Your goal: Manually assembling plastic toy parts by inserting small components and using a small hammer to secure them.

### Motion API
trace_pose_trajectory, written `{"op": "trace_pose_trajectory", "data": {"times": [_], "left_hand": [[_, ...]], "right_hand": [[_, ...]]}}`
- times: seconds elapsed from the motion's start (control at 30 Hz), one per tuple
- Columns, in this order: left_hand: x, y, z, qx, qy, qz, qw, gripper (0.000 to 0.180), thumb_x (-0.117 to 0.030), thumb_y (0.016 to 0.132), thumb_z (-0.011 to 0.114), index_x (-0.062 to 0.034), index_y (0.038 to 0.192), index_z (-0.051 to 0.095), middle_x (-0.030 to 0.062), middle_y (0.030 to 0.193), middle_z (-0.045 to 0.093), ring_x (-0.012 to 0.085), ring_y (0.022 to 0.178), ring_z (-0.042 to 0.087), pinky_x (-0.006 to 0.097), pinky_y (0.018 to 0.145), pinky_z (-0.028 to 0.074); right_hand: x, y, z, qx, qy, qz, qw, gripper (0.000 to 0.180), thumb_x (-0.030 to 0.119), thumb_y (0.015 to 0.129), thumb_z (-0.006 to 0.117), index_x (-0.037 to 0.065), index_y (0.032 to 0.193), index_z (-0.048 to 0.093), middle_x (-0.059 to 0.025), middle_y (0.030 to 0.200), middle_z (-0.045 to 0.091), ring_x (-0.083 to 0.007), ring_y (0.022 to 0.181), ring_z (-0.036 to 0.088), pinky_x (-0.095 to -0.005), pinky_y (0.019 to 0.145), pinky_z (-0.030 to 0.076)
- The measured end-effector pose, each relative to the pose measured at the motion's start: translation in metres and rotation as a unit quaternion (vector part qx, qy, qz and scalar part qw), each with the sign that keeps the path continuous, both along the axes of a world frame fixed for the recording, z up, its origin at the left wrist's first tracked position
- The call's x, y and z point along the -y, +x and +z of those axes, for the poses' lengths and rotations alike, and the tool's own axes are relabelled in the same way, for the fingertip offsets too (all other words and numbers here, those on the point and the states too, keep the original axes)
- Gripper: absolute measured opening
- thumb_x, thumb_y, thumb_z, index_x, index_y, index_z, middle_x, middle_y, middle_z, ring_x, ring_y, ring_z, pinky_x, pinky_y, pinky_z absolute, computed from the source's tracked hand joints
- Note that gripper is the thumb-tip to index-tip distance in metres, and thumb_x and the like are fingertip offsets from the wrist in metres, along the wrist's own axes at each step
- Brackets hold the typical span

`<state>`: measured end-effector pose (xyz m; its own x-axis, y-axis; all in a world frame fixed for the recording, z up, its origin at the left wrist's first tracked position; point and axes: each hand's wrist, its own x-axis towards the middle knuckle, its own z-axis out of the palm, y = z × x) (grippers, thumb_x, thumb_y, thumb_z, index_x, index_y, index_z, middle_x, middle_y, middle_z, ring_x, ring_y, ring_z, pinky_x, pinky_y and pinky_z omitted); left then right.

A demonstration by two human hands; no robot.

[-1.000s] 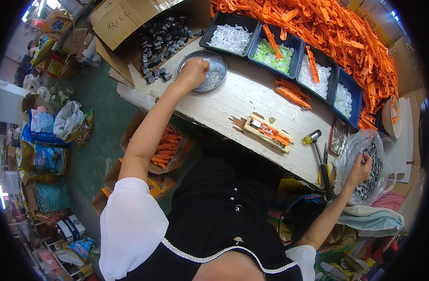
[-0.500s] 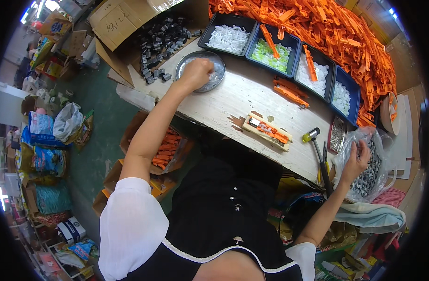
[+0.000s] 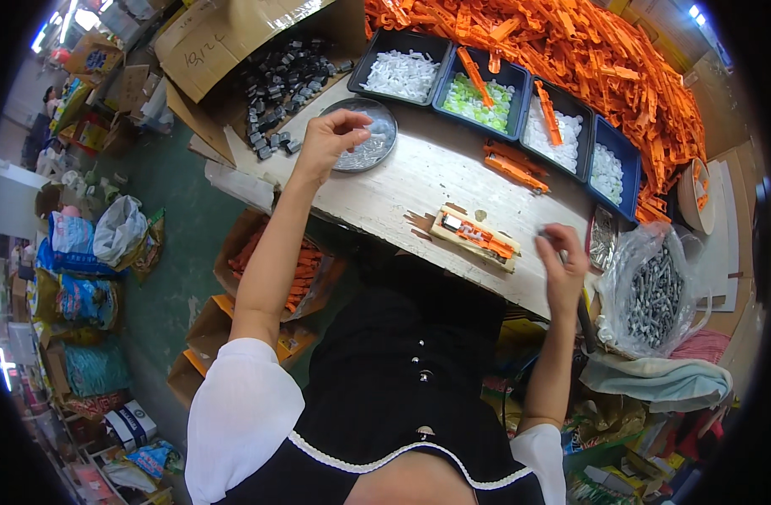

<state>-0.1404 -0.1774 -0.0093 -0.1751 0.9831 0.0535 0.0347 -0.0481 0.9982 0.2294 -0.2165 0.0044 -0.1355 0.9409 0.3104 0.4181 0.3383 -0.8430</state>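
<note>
Head view: the right hand [image 3: 564,261] hung, fingers curled and blurred, over the table's near edge, with a small dark bit at its fingertips; whether it gripped that could not be told. The left hand [image 3: 325,145] was half-curled above a round metal dish [image 3: 384,153], thumb near forefinger, any pinched piece too small to make out. Between the hands, an orange plastic housing [image 3: 493,245] lay in a cream-coloured block fixture [image 3: 468,248] on the worktable [image 3: 373,206]. Right of the right hand sat a clear bag of grey metal parts [image 3: 654,295]; beyond, four trays of small pieces [image 3: 511,133] fronted heaped orange housings [image 3: 570,67].
</note>
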Motion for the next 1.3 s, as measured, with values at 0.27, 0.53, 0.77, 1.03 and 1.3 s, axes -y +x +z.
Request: {"op": "trace_pose_trajectory", "data": {"times": [0.27,0.53,0.77,1.03,1.3], "left_hand": [[0.03,0.085,0.002,0.125,0.067,-0.099,0.985,0.01,0.004,0.074,0.064,-0.001,0.082,0.062,0.0005,0.079,0.054,0.0087,0.069,0.052,0.021,0.063,0.042],[0.041,0.107,0.002,0.051,0.099,-0.134,0.985,0.009,0.003,0.073,0.065,0.0016,0.082,0.062,0.0017,0.08,0.055,0.0077,0.074,0.052,0.019,0.065,0.041],[0.044,0.111,0.002,0.022,0.097,-0.141,0.985,0.01,0.003,0.072,0.065,0.0016,0.082,0.062,0.0024,0.081,0.055,0.0086,0.074,0.052,0.02,0.065,0.042],[0.042,0.118,0.003,0.017,0.112,-0.124,0.986,0.009,0.003,0.073,0.065,-0.0002,0.081,0.062,0.0024,0.081,0.055,0.0084,0.074,0.051,0.021,0.066,0.041],[0.04,0.121,0.002,0.016,0.114,-0.121,0.986,0.01,0.005,0.074,0.064,0.0003,0.082,0.062,0.0025,0.082,0.054,0.0082,0.077,0.052,0.02,0.068,0.043]], "right_hand": [[0.001,-0.066,0.008,-0.013,0.047,0.104,0.993,0.025,0.002,0.074,0.064,0.0,0.099,0.058,-0.0051,0.082,0.056,-0.012,0.075,0.052,-0.0234,0.07,0.041],[0.003,-0.061,0.003,-0.042,0.012,0.124,0.991,0.022,0.001,0.072,0.063,0.002,0.094,0.057,-0.0067,0.079,0.056,-0.0158,0.071,0.054,-0.0262,0.068,0.042],[0.007,-0.057,0.003,-0.22,-0.051,0.097,0.969,0.017,-0.001,0.074,0.063,0.001,0.089,0.054,-0.006,0.086,0.057,-0.0135,0.086,0.053,-0.0252,0.079,0.041],[0.009,-0.054,-0.002,-0.225,-0.053,0.07,0.971,0.012,0.001,0.073,0.066,0.002,0.081,0.057,-0.0067,0.087,0.06,-0.0134,0.085,0.056,-0.0265,0.08,0.043],[0.006,-0.057,-0.003,-0.23,-0.069,0.08,0.967,0.015,-0.003,0.072,0.066,0.002,0.081,0.055,-0.0098,0.089,0.06,-0.0149,0.086,0.055,-0.0268,0.079,0.042]]}}
